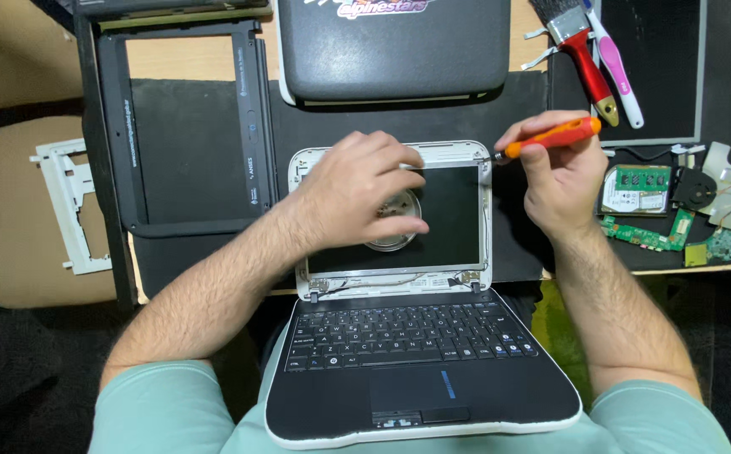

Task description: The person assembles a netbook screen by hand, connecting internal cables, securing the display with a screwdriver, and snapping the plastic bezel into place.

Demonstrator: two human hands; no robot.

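Small laptop (420, 370) lies opened flat at the near bench (197, 126) edge, its bare screen panel (450, 219) beyond the keyboard. Left hand (357, 197) rests fingers loosely spread over a round clear dish (395, 240) on the panel. Right hand (559, 172) – grip pinching an orange screwdriver (550, 137) (tip at the frame's upper right corner). Farther back – a paintbrush (580, 55).

Two bare arms, both hairy from wrist to elbow. Left hand (361, 197) and right hand (559, 181) bare too: no gloves, no rings, no watch, no bands on the wrists. Short, clean nails on the fingers. Soft light green shirt (164, 412) with short sleeves, ending just above the elbows on both sides. Same green cloth across the bottom edge, plain, with no pictures or stripes on it.
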